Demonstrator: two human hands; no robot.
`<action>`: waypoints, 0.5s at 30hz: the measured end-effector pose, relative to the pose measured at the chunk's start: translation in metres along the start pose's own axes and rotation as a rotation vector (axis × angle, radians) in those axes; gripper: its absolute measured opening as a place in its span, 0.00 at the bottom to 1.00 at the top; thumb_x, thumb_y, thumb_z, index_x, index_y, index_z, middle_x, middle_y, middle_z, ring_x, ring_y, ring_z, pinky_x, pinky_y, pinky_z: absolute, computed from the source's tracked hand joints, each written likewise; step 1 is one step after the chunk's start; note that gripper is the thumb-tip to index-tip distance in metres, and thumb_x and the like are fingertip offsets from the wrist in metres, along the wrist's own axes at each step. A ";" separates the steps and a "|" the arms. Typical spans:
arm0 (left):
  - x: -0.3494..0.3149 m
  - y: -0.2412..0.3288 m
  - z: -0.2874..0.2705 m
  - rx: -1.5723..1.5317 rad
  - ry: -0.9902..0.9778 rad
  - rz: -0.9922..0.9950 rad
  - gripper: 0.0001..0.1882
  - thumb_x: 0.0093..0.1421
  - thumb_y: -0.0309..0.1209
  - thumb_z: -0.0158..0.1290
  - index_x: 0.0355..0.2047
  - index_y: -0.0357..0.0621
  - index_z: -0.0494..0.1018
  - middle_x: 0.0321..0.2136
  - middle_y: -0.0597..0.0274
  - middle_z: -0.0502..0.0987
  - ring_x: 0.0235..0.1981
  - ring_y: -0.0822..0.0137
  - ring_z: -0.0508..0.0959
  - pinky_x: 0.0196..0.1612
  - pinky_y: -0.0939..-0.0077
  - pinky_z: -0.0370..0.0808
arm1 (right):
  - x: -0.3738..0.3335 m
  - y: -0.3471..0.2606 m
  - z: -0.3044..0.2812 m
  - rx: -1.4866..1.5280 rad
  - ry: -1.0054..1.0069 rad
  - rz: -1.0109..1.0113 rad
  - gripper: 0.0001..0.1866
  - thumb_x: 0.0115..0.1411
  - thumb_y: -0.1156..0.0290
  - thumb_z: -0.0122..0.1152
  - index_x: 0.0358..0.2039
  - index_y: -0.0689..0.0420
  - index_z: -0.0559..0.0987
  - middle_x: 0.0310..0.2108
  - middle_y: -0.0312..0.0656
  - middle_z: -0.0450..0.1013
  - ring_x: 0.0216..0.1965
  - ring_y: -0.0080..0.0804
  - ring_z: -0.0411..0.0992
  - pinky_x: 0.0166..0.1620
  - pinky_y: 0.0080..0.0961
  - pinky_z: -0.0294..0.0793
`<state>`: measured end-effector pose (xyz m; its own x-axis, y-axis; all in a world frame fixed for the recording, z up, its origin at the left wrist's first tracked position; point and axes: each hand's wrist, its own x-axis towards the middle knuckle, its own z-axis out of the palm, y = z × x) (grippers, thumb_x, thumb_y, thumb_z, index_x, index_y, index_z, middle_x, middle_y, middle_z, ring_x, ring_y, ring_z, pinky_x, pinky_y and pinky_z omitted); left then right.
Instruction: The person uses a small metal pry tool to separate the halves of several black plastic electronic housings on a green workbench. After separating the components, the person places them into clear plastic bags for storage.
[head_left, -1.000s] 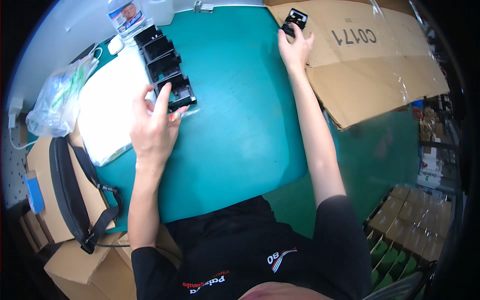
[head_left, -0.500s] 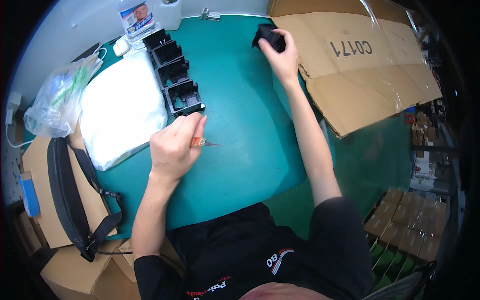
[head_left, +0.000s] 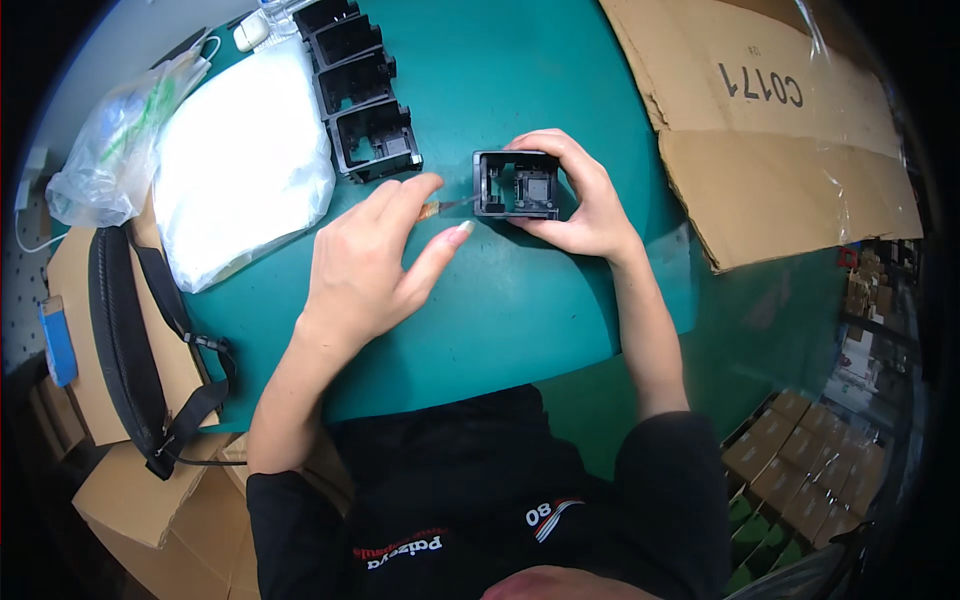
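My right hand (head_left: 590, 205) grips a black open plastic housing (head_left: 538, 190) over the table, its hollow inside facing up. My left hand (head_left: 370, 250) is just to the left of it. Under the left fingers is a small thin-bladed metal tool (head_left: 430, 210) with an orange-brown handle; the thumb stands apart from it. The blade's tip reaches the housing's left side, though whether it touches cannot be made out. Beyond my left hand, several similar black housings (head_left: 375, 140) stand in a slanting row.
A white plastic-wrapped bundle (head_left: 240, 160) and a clear plastic bag (head_left: 120, 150) lie at the left. A black belt bag (head_left: 125, 340) rests on cardboard there. Flattened brown cardboard (head_left: 770, 150) covers the right side of the green table (head_left: 470, 320). Stacked cartons (head_left: 800, 460) stand at lower right.
My right hand has brought the black housing from the far right edge toward the middle, near my left hand. My left hand has turned and its thumb has spread, with the tool's blade now at the housing.
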<state>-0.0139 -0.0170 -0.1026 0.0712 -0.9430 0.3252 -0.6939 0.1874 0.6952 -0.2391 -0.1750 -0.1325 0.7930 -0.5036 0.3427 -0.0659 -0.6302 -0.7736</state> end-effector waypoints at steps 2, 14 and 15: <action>0.000 -0.002 -0.003 0.054 -0.030 0.005 0.18 0.63 0.33 0.61 0.52 0.39 0.77 0.31 0.54 0.76 0.27 0.57 0.79 0.30 0.65 0.75 | -0.004 0.002 0.004 0.087 0.009 0.019 0.36 0.44 0.76 0.78 0.56 0.59 0.74 0.51 0.46 0.75 0.51 0.42 0.76 0.56 0.34 0.76; -0.004 -0.004 0.011 0.267 0.000 0.093 0.16 0.60 0.28 0.64 0.49 0.44 0.82 0.23 0.61 0.69 0.21 0.63 0.72 0.25 0.67 0.70 | 0.002 -0.014 0.014 -0.125 0.076 -0.070 0.44 0.39 0.59 0.87 0.57 0.61 0.77 0.55 0.48 0.70 0.54 0.43 0.73 0.56 0.35 0.76; -0.004 -0.003 0.011 0.272 0.002 0.099 0.16 0.60 0.29 0.65 0.48 0.44 0.83 0.22 0.62 0.69 0.21 0.64 0.72 0.25 0.68 0.70 | 0.001 -0.009 0.020 -0.124 0.098 -0.077 0.41 0.38 0.58 0.88 0.52 0.61 0.79 0.50 0.47 0.73 0.49 0.42 0.75 0.51 0.34 0.78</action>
<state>-0.0203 -0.0167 -0.1133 -0.0053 -0.9232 0.3844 -0.8643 0.1975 0.4626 -0.2254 -0.1579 -0.1363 0.7358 -0.5030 0.4534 -0.0863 -0.7338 -0.6739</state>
